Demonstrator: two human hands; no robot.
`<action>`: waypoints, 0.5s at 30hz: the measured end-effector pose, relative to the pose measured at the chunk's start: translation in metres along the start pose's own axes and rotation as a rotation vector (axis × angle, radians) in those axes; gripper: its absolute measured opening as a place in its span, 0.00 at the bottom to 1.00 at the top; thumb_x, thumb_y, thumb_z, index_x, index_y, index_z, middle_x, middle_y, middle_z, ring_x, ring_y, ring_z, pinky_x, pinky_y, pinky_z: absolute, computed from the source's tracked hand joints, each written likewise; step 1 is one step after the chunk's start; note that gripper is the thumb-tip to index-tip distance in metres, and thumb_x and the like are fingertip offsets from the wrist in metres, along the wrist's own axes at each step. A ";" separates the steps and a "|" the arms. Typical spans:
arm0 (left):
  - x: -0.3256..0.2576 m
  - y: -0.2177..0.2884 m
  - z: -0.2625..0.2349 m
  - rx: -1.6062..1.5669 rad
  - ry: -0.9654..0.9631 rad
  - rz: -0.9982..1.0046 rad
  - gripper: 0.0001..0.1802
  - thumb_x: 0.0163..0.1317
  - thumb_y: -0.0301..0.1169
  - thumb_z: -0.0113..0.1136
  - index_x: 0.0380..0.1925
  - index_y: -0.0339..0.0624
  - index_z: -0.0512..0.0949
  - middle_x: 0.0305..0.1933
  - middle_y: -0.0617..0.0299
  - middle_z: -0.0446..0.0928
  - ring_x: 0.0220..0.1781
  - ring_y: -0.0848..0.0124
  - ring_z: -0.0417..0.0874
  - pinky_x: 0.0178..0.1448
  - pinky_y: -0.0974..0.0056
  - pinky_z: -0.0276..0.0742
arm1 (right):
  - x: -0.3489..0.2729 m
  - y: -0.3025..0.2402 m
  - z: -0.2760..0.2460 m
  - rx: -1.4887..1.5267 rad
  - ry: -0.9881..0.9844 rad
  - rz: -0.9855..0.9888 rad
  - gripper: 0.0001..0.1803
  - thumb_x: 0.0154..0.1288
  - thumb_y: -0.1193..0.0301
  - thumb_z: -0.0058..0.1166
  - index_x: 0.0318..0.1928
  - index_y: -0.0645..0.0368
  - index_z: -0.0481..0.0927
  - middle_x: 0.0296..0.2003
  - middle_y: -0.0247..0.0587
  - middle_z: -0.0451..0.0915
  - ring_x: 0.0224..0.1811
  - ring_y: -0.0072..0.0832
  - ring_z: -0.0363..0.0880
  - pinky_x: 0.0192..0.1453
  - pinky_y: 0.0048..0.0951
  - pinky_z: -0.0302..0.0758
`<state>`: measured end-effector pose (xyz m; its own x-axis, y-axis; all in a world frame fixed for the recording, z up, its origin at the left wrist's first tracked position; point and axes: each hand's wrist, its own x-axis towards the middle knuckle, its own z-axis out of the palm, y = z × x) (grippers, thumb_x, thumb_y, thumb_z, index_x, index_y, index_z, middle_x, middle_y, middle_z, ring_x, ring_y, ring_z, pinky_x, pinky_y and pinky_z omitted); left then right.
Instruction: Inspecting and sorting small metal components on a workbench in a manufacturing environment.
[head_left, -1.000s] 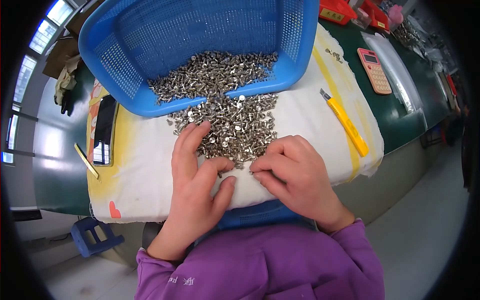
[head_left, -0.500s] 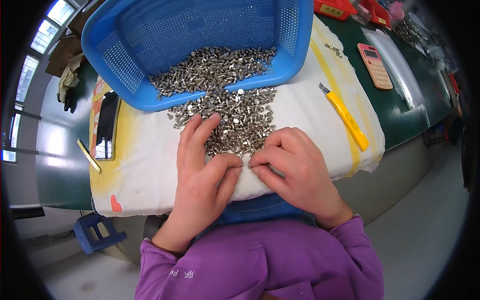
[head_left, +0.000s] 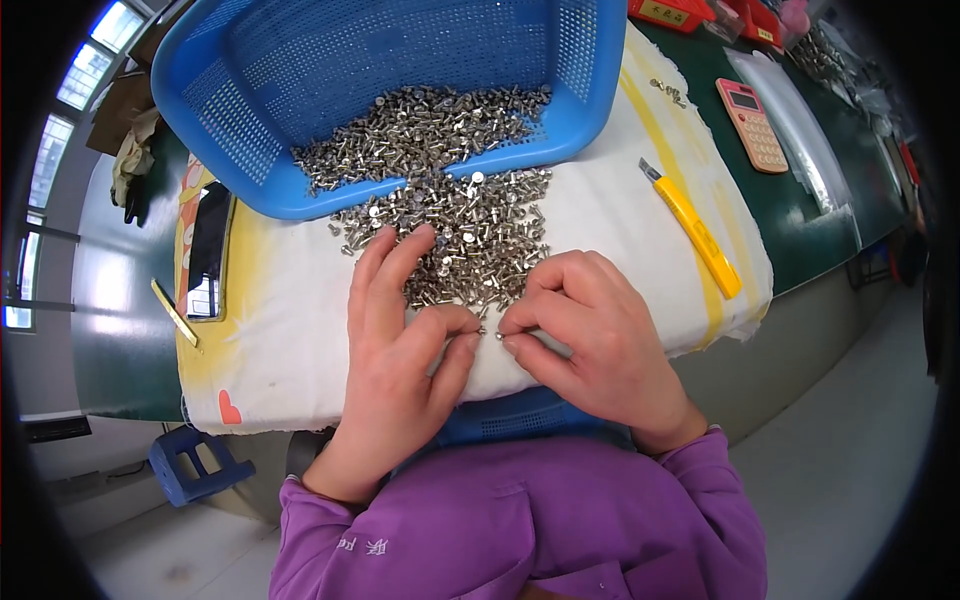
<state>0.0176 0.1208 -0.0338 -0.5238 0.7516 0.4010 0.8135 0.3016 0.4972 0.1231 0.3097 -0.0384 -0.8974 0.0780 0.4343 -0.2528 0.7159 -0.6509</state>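
A heap of small silver screws (head_left: 480, 225) with flat round heads spills from a tipped blue plastic basket (head_left: 270, 208) onto a white cloth (head_left: 290, 340). At the heap's near edge, my left hand (head_left: 395, 345) pinches a tiny metal screw between thumb and forefinger, while its other fingers stretch over the heap. Just to the right, the thumb and forefinger of my right hand (head_left: 600, 340) close on another small screw (head_left: 500, 336). A narrow gap separates the two pinches. Fingertips partly cover both pieces.
A yellow utility knife (head_left: 698, 230) lies right of the heap; a pink calculator (head_left: 752, 125) is beyond it. On the left rest a phone (head_left: 208, 250) and a thin yellowish strip (head_left: 175, 315). Red bins (head_left: 670, 12) stand at the far right. A blue stool (head_left: 195, 465) is below.
Both hands keep their pinches close together, with only slight finger movement. The screw at my right fingertips shows more clearly now. The whole view has shifted a little.
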 end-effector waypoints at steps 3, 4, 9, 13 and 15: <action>0.001 0.001 0.001 0.018 0.003 0.002 0.09 0.55 0.22 0.69 0.37 0.43 0.83 0.75 0.41 0.65 0.79 0.33 0.60 0.78 0.38 0.60 | 0.000 -0.001 0.002 -0.018 0.018 0.007 0.08 0.59 0.74 0.68 0.39 0.54 0.82 0.41 0.38 0.75 0.44 0.39 0.77 0.49 0.39 0.74; 0.001 0.002 0.001 0.027 0.003 0.003 0.09 0.55 0.22 0.69 0.37 0.43 0.83 0.75 0.41 0.65 0.79 0.33 0.60 0.77 0.38 0.60 | 0.000 -0.001 0.003 -0.018 0.019 0.006 0.08 0.59 0.74 0.68 0.39 0.54 0.82 0.41 0.38 0.75 0.44 0.39 0.77 0.49 0.39 0.74; 0.001 0.005 0.002 0.043 0.030 -0.004 0.09 0.55 0.23 0.70 0.37 0.43 0.83 0.75 0.40 0.65 0.78 0.33 0.60 0.77 0.37 0.60 | -0.001 -0.001 0.003 -0.022 0.021 0.007 0.09 0.59 0.73 0.68 0.39 0.54 0.83 0.41 0.38 0.75 0.45 0.39 0.77 0.49 0.39 0.74; 0.003 0.004 0.003 0.049 0.023 0.026 0.09 0.55 0.22 0.70 0.36 0.42 0.83 0.75 0.40 0.66 0.77 0.33 0.62 0.77 0.37 0.61 | 0.000 -0.001 0.004 -0.028 0.030 0.001 0.08 0.59 0.73 0.68 0.39 0.54 0.83 0.41 0.38 0.75 0.45 0.39 0.77 0.49 0.39 0.74; 0.004 0.004 0.006 0.051 0.040 0.019 0.08 0.55 0.22 0.70 0.35 0.42 0.83 0.74 0.41 0.66 0.77 0.33 0.62 0.76 0.38 0.62 | 0.000 -0.001 0.004 -0.031 0.028 0.006 0.08 0.59 0.73 0.67 0.39 0.55 0.83 0.41 0.39 0.75 0.44 0.39 0.77 0.49 0.39 0.74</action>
<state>0.0200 0.1286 -0.0349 -0.5170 0.7335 0.4413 0.8346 0.3176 0.4500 0.1221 0.3064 -0.0408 -0.8880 0.1016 0.4485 -0.2361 0.7363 -0.6342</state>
